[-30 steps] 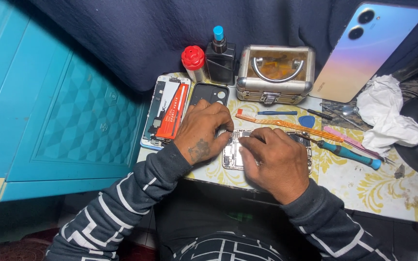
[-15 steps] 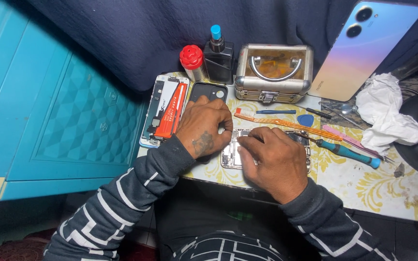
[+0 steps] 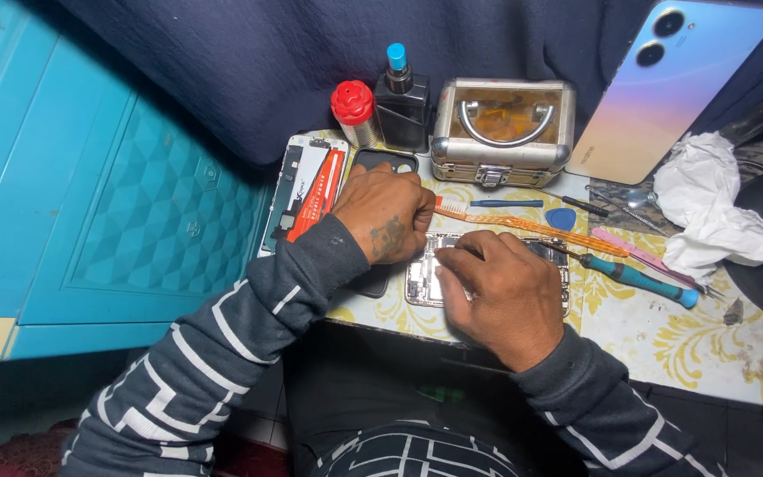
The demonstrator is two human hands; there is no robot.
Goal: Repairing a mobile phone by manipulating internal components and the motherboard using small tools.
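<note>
On the yellow-flowered table (image 3: 664,327), my left hand (image 3: 386,212) and right hand (image 3: 501,296) both press, fingers curled, on the opened silver phone (image 3: 419,278).

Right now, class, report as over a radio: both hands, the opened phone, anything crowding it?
Left hand and right hand both on opened phone. Phone flat on table. Toothbrush and screwdriver close alongside.

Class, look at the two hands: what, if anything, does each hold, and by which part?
Both hands, left hand and right hand, rest on the opened phone, near its left end. Whether fingers pinch a small part or tool cannot be told.
</note>
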